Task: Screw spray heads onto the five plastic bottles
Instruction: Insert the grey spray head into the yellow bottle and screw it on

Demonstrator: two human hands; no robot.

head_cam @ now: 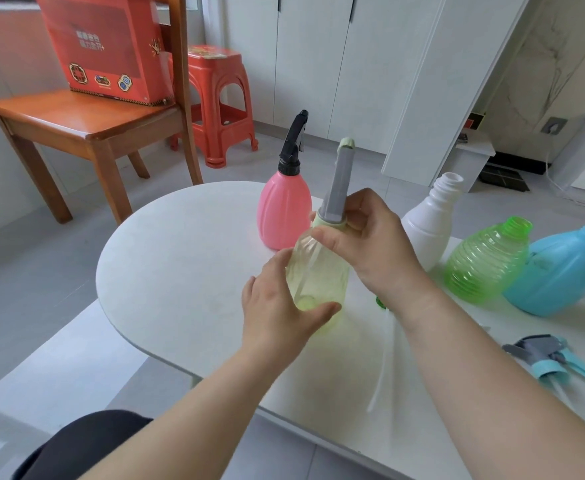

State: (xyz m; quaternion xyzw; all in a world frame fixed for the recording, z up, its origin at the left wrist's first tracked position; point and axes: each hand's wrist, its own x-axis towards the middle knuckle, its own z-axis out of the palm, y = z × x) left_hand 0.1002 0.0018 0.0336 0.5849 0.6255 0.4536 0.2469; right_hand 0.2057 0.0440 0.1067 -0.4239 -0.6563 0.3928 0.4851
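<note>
Clearly the step in hand is the second bottle: the pale yellow bottle (pixel 313 271) sits near the middle of the worktop (pixel 180 271), leaning a little to the right, and whether its base touches the surface I cannot tell. The left hand (pixel 277 317) wraps its fingers and thumb round the lower body, most likely to stop the bottle turning. The right hand (pixel 370 244) pinches the pale green collar (pixel 329 221) at the neck, the part that has to turn. The grey spray head (pixel 338 188) rises above that collar toward 12 o'clock, and a thin dip tube shows faintly through the bottle wall. How far the thread has run I cannot judge. At 11 o'clock, just behind, stands the pink bottle (pixel 282 213) upright with its black spray head (pixel 294 143) on, so it looks finished and set aside. From 2 to 3 o'clock three bottles wait with bare necks: the white bottle (pixel 426 230), the green bottle (pixel 485 258) and the blue bottle (pixel 561 271), close together within the right arm's reach. At 4 o'clock a blue and grey spray head (pixel 547 358) lies on its side, probably meant for the blue one. Under the right wrist a green piece (pixel 381 302) and a white tube (pixel 384 362) show, perhaps another head. Beyond the worktop, at 10 to 11 o'clock, are a wooden chair (pixel 76 116) carrying a red box (pixel 107 46) and a red stool (pixel 222 109).
</note>
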